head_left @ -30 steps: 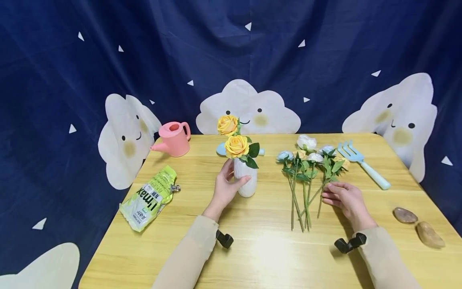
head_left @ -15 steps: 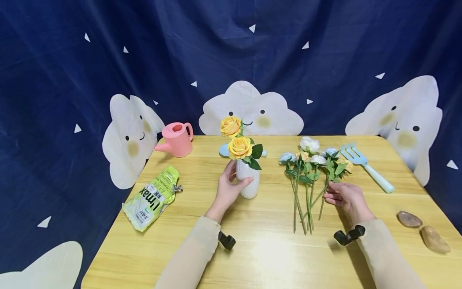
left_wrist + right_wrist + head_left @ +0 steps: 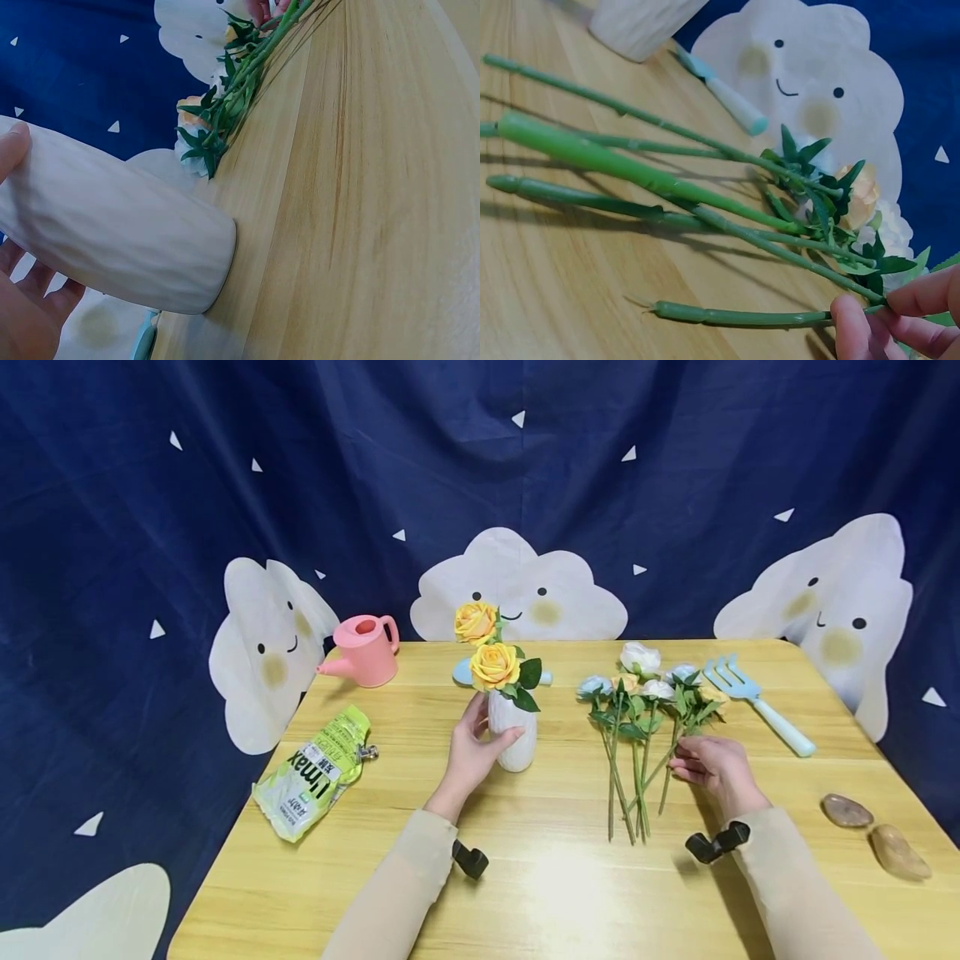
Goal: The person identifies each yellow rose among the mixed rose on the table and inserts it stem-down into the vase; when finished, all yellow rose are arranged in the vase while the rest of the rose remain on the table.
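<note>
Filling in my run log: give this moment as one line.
left hand: grips white ribbed vase holding two yellow roses | right hand: pinches green flower stem | wooden table

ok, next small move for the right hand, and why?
Probably lift the pinched stem clear of the pile. The right hand already pinches it near the leaves, the stem lies flat on the table, and the left hand steadies the vase.
</note>
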### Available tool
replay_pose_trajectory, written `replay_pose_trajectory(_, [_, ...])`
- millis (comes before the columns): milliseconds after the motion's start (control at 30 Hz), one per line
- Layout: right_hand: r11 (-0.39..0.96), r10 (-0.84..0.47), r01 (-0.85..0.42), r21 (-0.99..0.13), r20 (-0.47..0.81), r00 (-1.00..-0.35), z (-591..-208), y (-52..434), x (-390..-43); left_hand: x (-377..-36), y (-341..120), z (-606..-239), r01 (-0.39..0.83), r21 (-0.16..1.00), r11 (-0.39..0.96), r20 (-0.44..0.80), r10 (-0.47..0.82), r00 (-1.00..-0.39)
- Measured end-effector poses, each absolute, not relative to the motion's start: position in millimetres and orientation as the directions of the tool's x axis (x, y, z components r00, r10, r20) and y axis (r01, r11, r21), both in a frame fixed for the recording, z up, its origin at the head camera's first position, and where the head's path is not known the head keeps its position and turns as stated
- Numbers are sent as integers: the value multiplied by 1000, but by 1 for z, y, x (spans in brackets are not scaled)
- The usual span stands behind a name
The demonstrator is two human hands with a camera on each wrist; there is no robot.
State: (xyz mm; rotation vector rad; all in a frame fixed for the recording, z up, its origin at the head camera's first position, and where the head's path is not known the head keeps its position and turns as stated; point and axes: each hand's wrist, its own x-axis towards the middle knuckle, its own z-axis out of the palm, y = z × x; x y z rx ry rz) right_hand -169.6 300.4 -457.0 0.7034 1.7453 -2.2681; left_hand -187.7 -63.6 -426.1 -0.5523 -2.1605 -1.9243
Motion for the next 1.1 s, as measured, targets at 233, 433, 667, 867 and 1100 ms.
replay_pose_trajectory(233, [-432,119,350,-831,-438,-891,-442,309,-163,-188,-64,-426,399,912,91,386,136,-912])
replay_pose_trajectory(433, [-439,209,198,-876,-314,-926,-425,318,-160,-187,-64,-426,389,916,98,375,135,-917])
replay_pose_trajectory(667, [-398,227,65,-915,-167,-959,-393,316,-159,-187,-64,-427,383,919,89,370,130,-920])
replay_pose_trajectory(867, [-350,205,-31,-936,-45,-978,-366,307,-162,-186,-64,-427,374,923,86,362,133,-923])
replay_pose_trajectory(1100, [-187,159,-112,-976,82,-984,-334,282,-171,-195,-64,-438,372,925,72,362,124,-924])
